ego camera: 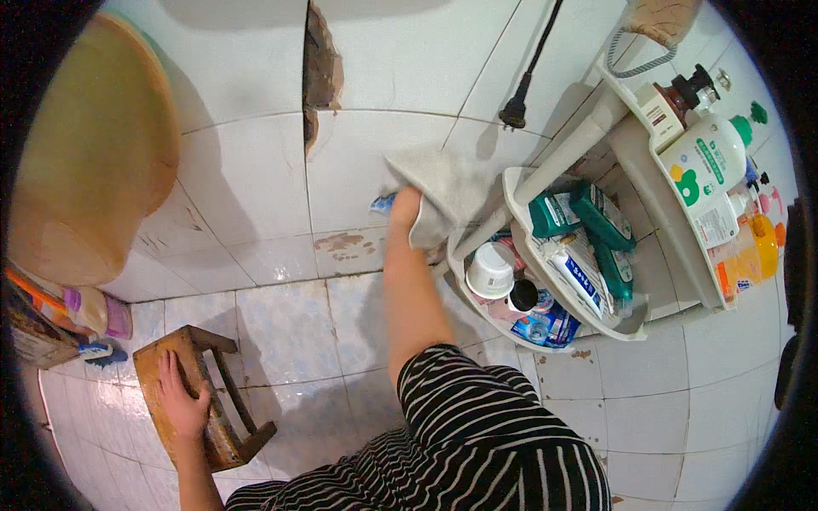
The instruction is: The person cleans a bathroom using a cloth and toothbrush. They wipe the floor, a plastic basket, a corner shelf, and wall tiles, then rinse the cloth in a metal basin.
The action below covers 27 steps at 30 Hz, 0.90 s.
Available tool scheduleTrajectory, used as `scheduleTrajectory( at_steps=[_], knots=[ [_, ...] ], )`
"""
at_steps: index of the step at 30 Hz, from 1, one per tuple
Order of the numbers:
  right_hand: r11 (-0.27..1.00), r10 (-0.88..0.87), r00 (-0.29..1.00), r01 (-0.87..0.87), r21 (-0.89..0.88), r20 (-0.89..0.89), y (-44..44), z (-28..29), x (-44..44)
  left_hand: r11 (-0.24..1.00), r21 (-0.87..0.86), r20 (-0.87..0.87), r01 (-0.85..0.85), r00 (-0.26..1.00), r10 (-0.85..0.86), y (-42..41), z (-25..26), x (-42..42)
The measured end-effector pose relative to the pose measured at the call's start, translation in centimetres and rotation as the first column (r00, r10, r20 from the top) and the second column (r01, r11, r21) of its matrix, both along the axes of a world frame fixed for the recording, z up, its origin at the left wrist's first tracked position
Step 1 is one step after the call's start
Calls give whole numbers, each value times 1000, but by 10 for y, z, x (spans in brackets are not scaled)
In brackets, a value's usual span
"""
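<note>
My left hand lies flat on the seat of a small wooden stool, thumb spread and nothing held. The stool's legs point to the right. Stretched out towards the tiled wall, my right hand grips a pale grey cloth; the fingers are mostly hidden and the cloth is blurred. A small blue patch shows just left of that hand; I cannot tell what it is. Right of the cloth stands a white plastic corner rack loaded with toiletries.
A white tub, a toothpaste tube and green packages sit on the rack's lower shelves. Pump bottles line its top. A black power plug hangs on its cord. A large round basin is at upper left.
</note>
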State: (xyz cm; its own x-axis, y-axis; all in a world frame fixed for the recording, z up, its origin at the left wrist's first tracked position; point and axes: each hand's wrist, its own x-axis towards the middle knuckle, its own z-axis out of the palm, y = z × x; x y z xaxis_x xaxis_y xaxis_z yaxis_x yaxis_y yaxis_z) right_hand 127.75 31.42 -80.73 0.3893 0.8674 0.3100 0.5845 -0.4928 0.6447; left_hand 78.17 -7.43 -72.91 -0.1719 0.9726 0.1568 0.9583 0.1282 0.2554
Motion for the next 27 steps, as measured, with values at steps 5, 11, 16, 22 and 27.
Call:
scheduleTrajectory(
  at_steps=[5,11,16,22,27],
  knots=[
    [970,230,973,-227,91,-24,-66,86,-58,999,6,-8,-36,999,36,-15,0,-10],
    [441,617,764,-135,887,-190,-32,256,16,1000,-11,12,-16,1000,17,-10,2,-6],
    [57,804,590,-197,979,72,-45,363,35,1000,6,-19,-8,1000,8,-17,-2,-14],
    [254,851,477,-7,967,-221,-39,274,36,999,-27,-7,-29,1000,29,-9,-1,-7],
    [682,680,629,-355,640,-376,-96,180,11,1000,-6,15,-14,1000,15,-15,-1,-15]
  ],
)
